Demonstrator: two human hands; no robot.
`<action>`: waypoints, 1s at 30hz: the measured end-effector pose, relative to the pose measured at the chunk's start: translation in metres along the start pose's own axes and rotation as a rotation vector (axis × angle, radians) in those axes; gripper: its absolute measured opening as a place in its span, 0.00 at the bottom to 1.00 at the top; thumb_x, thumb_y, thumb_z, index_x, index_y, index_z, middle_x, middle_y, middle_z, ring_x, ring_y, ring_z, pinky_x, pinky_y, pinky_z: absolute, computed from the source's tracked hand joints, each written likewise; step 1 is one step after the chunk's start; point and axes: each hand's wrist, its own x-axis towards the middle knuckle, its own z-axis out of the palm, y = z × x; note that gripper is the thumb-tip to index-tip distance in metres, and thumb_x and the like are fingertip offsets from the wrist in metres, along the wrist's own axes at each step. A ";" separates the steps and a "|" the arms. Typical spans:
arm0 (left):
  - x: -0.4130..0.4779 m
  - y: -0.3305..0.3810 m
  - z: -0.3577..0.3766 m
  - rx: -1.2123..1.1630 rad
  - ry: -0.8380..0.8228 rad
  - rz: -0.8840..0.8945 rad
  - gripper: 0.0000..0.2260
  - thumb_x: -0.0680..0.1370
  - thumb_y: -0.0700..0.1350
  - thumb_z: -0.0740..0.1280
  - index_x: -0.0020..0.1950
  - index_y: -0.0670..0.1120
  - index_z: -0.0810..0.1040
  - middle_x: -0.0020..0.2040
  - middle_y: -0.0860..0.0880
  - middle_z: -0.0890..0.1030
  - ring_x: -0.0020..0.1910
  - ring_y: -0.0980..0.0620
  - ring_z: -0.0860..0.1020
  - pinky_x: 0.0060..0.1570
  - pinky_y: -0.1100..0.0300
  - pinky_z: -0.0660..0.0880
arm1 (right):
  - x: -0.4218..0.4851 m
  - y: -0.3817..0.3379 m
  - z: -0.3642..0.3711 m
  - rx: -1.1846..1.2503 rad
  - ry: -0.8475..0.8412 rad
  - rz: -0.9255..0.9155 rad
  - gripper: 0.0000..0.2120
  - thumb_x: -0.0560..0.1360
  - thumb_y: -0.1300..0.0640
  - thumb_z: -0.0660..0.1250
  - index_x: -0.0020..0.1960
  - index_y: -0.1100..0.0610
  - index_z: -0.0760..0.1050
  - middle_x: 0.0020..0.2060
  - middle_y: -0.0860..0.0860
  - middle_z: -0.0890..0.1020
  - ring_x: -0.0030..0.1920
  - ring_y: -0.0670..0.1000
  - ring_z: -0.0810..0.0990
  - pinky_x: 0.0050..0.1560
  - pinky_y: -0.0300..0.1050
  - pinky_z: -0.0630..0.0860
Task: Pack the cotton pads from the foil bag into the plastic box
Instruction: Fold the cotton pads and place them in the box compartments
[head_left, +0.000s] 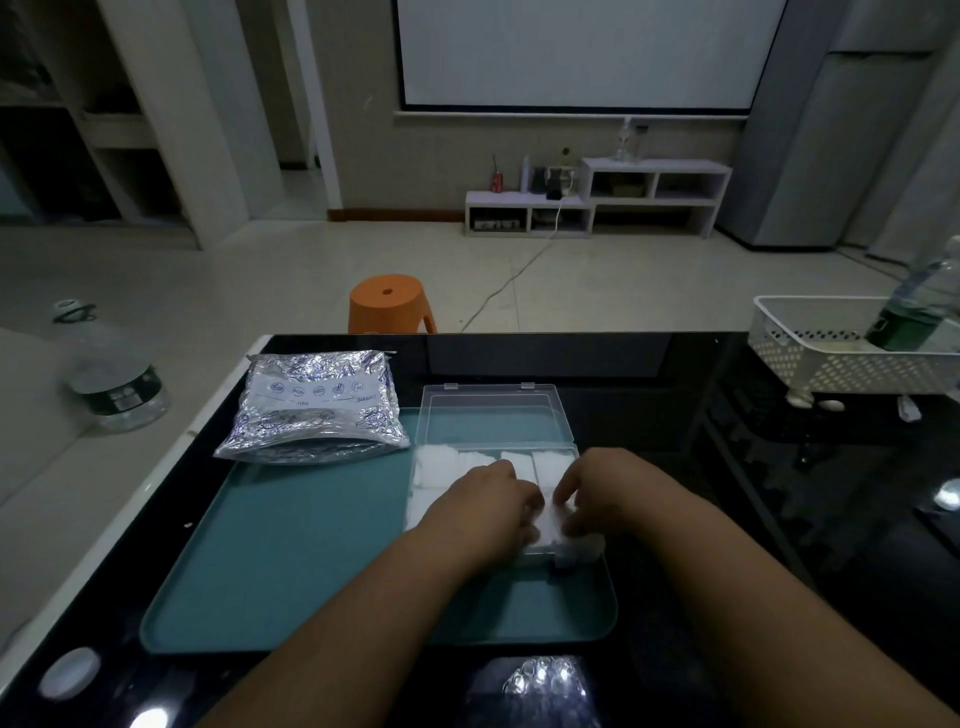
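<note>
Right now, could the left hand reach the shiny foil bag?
Probably yes. The foil bag rests at the teal tray's far edge, left of the plastic box, with only bare tray between it and the left hand. But that hand is busy holding cotton pads in the box.

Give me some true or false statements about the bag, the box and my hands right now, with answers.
1. The plastic box has its lid open. True.
2. The foil bag lies to the right of the box. False: it lies to its left.
3. The left hand and right hand both hold cotton pads at the box. True.
4. The box sits on bare table. False: it sits on the teal tray.
5. The white basket is empty. False: a bottle stands in it.
</note>
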 end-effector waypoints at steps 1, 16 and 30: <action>0.000 0.001 -0.001 0.002 -0.013 0.000 0.11 0.77 0.53 0.67 0.57 0.51 0.78 0.54 0.47 0.73 0.56 0.46 0.73 0.51 0.56 0.69 | 0.001 -0.001 0.001 -0.029 -0.027 0.004 0.19 0.72 0.51 0.73 0.63 0.45 0.79 0.58 0.49 0.80 0.54 0.50 0.80 0.58 0.46 0.78; 0.001 0.002 0.000 0.054 -0.025 0.020 0.05 0.78 0.43 0.63 0.43 0.48 0.76 0.48 0.46 0.70 0.50 0.43 0.73 0.43 0.57 0.65 | 0.016 -0.003 0.005 -0.122 -0.055 0.045 0.18 0.73 0.56 0.72 0.63 0.54 0.79 0.59 0.53 0.79 0.55 0.53 0.80 0.59 0.48 0.78; 0.008 -0.039 -0.024 -0.245 0.331 -0.309 0.11 0.79 0.45 0.63 0.59 0.50 0.81 0.60 0.48 0.80 0.59 0.47 0.77 0.58 0.56 0.72 | 0.030 0.013 0.001 0.320 0.367 0.083 0.12 0.74 0.60 0.64 0.55 0.54 0.82 0.50 0.53 0.83 0.50 0.52 0.80 0.50 0.46 0.78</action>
